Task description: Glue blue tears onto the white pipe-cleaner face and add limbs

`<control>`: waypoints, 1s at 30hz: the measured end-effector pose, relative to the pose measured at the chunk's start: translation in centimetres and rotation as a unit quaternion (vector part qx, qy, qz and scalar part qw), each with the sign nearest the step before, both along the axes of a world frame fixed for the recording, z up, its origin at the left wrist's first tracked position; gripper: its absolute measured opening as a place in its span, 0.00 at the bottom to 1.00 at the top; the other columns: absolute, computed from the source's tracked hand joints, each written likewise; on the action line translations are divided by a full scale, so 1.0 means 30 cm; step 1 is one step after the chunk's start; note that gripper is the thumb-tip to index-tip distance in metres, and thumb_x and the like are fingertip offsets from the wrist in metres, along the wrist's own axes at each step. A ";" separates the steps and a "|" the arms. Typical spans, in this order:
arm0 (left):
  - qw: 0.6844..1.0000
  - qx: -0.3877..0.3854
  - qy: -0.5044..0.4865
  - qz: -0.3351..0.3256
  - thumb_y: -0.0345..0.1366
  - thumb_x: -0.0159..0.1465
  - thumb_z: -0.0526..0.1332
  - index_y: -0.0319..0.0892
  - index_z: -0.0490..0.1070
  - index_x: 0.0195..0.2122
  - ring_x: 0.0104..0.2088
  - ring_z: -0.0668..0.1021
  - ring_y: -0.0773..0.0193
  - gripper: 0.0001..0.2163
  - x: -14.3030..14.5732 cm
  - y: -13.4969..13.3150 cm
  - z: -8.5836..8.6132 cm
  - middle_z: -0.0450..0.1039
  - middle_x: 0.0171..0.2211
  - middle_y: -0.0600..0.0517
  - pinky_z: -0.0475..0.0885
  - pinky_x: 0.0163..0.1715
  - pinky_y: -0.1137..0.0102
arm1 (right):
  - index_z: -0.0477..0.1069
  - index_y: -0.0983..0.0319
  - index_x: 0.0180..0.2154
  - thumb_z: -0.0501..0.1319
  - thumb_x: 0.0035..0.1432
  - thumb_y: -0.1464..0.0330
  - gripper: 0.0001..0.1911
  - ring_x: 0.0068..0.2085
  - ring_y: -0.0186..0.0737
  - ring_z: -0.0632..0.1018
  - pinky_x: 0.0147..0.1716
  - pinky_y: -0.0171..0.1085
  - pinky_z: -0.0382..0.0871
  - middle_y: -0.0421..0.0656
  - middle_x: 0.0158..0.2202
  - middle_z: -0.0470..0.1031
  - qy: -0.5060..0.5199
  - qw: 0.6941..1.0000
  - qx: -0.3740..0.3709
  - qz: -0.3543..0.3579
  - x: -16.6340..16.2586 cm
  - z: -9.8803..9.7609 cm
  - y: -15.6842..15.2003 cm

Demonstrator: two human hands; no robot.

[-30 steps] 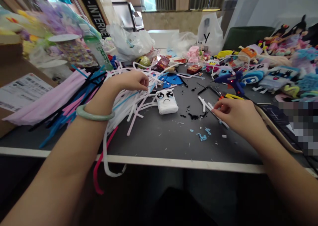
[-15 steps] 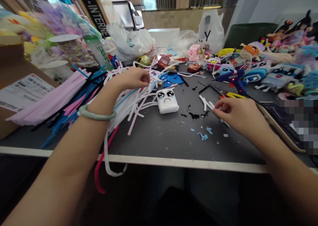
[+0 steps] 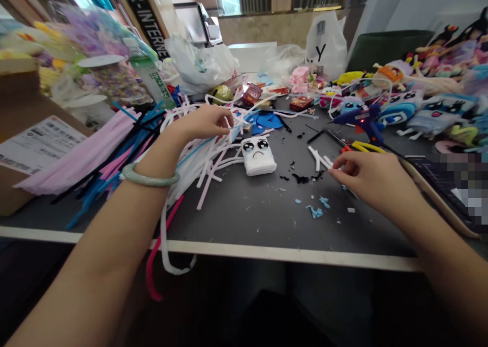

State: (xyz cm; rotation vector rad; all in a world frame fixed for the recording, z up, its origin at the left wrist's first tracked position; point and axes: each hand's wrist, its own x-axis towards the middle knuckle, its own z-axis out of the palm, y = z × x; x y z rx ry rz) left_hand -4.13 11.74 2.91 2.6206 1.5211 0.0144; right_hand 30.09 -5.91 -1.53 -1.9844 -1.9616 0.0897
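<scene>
My left hand (image 3: 209, 121), a pale green bangle (image 3: 150, 176) on its arm, hovers over or rests on a heap of white and pale pipe cleaners (image 3: 190, 166). Its fingers are curled together, and what they hold, if anything, is hidden. A light blue strand runs under it. My right hand (image 3: 366, 171) pinches the end of a short white pipe cleaner piece (image 3: 326, 161). Another white piece (image 3: 314, 156) lies just left of it. Between the hands sits a white block-shaped figure (image 3: 259, 156) with big black eyes and a frown, touched by neither hand.
A blue glue gun (image 3: 362, 121) with a red light and yellow-handled pliers (image 3: 368, 147) lie behind my right hand. Blue and black scraps (image 3: 315, 212) dot the table. Plush-like dolls (image 3: 438, 116) crowd the right; a cardboard box (image 3: 38, 133) stands left.
The view has shifted slightly, so everything sits a little differently in the picture. Both hands keep nearly the same pose and place over the table.
</scene>
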 end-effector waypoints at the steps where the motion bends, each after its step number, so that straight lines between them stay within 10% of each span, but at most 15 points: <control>1: 1.000 -0.005 -0.007 0.000 0.37 0.59 0.60 0.40 0.73 0.47 0.37 0.79 0.61 0.16 -0.001 0.000 -0.001 0.80 0.37 0.50 0.69 0.39 0.71 | 0.77 0.57 0.32 0.63 0.58 0.61 0.08 0.30 0.42 0.77 0.32 0.42 0.64 0.40 0.28 0.79 0.002 1.000 -0.001 0.000 0.000 -0.001 -0.001; 30: 0.924 -0.225 -0.302 0.070 0.40 0.56 0.68 0.40 0.71 0.51 0.45 0.81 0.57 0.22 -0.014 -0.017 -0.003 0.79 0.46 0.42 0.74 0.39 0.68 | 0.77 0.57 0.31 0.63 0.56 0.61 0.08 0.30 0.42 0.76 0.30 0.40 0.60 0.40 0.27 0.78 -0.024 1.000 -0.010 -0.010 0.003 0.017 0.004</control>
